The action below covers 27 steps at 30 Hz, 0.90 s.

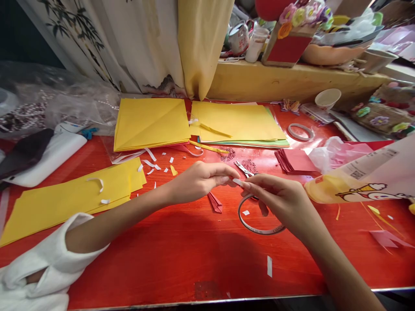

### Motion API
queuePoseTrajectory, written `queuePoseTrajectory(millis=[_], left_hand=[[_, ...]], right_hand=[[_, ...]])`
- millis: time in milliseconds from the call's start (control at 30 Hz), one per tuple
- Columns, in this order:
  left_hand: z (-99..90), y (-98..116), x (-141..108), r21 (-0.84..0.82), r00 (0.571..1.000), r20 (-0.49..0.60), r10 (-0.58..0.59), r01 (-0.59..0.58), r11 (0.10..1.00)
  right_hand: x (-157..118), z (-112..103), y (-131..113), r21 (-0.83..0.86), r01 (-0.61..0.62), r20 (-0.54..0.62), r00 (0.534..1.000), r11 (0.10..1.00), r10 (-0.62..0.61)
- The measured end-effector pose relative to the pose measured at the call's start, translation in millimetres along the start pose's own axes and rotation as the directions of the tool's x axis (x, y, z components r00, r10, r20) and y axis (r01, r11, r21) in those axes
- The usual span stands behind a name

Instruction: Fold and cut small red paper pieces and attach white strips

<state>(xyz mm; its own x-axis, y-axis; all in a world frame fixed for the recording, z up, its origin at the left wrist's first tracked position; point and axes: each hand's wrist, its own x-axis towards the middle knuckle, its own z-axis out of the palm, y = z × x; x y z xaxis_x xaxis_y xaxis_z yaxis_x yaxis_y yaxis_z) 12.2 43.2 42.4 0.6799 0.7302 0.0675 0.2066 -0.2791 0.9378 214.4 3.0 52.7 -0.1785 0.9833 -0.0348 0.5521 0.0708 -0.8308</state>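
Observation:
My right hand (279,194) is closed on a thin, nearly used-up roll of white tape (259,231), which hangs below its fingers. A short white tape end (238,182) sticks out from the right thumb and forefinger. My left hand (204,181) meets it from the left, thumb and fingers pressed together at that end; the fingertips partly hide the contact. Just behind the hands lie small scissors (243,168), their handles mostly covered by the right hand. A folded red paper piece (215,203) rests on the table under the left hand.
Yellow paper stacks (152,123) lie at the back, with yellow strips (74,196) at left. White scraps (269,266) dot the red table (155,268). At right are another tape ring (301,131), red papers (295,161) and a drink cup (363,172) near my right hand.

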Motion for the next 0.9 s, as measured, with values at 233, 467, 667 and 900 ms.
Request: queuePoseTrajectory(millis=[233,467,667,900], left_hand=[[2.6,-3,1,-0.098,1.0,0.015,-0.01,0.011,0.995],[11.4,-11,2,-0.212,0.998,-0.034,-0.048,0.04,0.976],[12.2,-12,4,-0.199,0.995,-0.093,-0.047,0.028,0.98],[5.9,-18,7,0.007,0.959,-0.266,-0.095,0.1,0.995]], right_hand=[[-1,1,1,-0.029,0.001,0.007,1.0,1.0,-0.001],[0,3,0,-0.069,-0.025,0.03,0.999,0.997,0.027],[1,-1,1,-0.03,-0.05,0.036,0.998,0.998,0.052],[5,-10,2,0.162,-0.049,-0.029,0.998,0.986,0.054]])
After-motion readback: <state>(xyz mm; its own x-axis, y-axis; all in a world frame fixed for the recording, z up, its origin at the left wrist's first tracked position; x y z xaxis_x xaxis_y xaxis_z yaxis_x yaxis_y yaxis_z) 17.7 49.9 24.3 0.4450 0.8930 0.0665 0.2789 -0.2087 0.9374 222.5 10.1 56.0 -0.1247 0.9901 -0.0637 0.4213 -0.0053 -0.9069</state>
